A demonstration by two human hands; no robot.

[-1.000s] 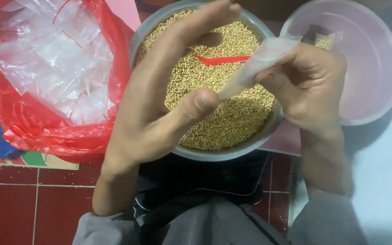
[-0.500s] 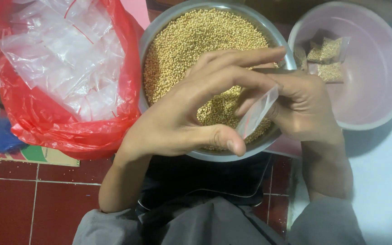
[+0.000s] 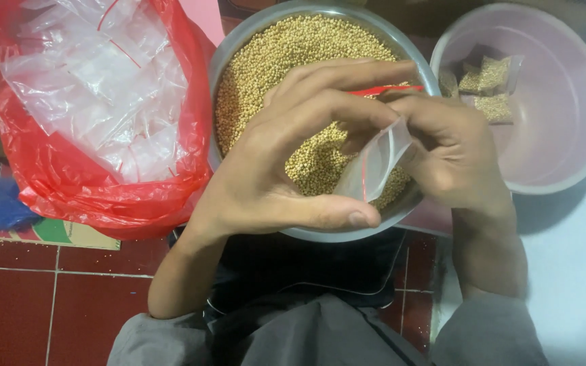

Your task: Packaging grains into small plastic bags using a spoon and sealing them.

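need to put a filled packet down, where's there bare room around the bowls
The pink tub has bare bottom in front of its few filled packets. Pale surface right of the right hand is open. The seed bowl and red bag are crowded.

My hands and forearms are bare; grey sleeves are pushed up near my elbows, over dark clothing between them.
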